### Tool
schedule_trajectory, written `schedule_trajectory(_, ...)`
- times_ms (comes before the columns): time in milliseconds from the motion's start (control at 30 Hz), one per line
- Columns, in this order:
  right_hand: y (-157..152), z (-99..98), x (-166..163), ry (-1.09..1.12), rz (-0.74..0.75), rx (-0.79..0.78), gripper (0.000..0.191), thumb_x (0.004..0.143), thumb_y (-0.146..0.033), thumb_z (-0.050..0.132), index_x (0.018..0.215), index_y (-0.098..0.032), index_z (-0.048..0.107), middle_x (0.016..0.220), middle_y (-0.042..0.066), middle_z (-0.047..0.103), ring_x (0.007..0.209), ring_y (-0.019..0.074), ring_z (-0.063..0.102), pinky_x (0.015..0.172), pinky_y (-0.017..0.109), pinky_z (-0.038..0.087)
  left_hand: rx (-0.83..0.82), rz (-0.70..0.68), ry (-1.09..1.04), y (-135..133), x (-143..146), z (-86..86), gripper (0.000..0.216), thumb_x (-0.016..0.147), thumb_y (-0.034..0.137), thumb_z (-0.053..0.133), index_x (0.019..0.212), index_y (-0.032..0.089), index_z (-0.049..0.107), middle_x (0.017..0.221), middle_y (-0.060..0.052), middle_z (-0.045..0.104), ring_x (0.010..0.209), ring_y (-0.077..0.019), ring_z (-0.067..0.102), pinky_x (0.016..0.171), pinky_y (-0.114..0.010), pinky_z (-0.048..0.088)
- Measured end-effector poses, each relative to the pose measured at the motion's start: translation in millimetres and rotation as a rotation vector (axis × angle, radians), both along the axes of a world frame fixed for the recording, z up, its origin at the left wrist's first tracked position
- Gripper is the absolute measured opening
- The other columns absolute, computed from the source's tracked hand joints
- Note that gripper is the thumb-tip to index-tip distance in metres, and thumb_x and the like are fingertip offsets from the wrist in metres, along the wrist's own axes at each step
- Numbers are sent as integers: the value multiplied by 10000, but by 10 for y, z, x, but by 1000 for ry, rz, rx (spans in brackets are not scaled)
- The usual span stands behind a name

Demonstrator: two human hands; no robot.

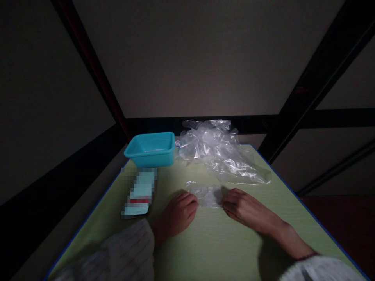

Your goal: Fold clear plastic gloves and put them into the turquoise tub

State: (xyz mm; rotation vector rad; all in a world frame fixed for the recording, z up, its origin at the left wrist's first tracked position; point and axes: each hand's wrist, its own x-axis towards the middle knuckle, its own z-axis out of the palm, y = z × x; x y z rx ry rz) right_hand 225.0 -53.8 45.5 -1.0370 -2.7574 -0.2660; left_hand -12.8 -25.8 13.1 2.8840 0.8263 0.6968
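Observation:
A folded piece of clear plastic lies flat on the table between my two hands. My left hand has its fingers curled closed at the left edge of the plastic. At the opposite edge, my right hand pinches the plastic with bent fingers. Behind them is a loose heap of clear plastic with finger-like ends, resembling disposable gloves. The fingertips of both hands are partly hidden.
A turquoise plastic basket stands at the back left. In front of it lies a pale green, blurred-out flat object, perhaps a phone. The light green table has blue edges, and a wall panel rises behind it.

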Motion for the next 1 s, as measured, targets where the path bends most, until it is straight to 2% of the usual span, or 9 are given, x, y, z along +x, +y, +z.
schedule_trajectory(133,-10,12,-30,-50,16,49,363,906,-70,353,670,-164,612,675,32,598,664,182,548,703,348,450,5,11,-27,-2,0,-4,138,811,64,491,807,168,582,846,-36,624,789,-177,559,734,-304,475)
schedule_trajectory(367,-41,54,-76,58,20,48,332,870,-64,371,664,-169,609,725,41,596,706,185,531,750,363,422,62,4,-75,-11,1,-19,159,826,64,465,809,174,578,846,-39,620,791,-171,560,733,-296,474)
schedule_trajectory(633,-176,16,-259,133,34,23,261,857,-112,458,627,-157,573,744,42,559,710,176,476,695,341,338,206,-33,-15,-186,116,28,148,865,111,446,816,165,576,743,-24,599,696,-169,563,652,-291,472)
schedule_trajectory(800,-217,-27,-361,211,13,24,224,830,-120,497,618,-153,561,724,35,536,723,176,471,674,328,312,284,-54,5,-295,215,27,274,901,91,372,707,164,551,655,-12,558,622,-151,544,606,-274,445)
schedule_trajectory(1000,-212,-64,-358,323,22,-34,197,842,-145,484,672,-157,583,789,47,561,768,175,472,717,322,330,305,-9,-46,-284,235,5,395,932,71,291,623,160,520,606,-9,521,570,-140,509,561,-269,403)
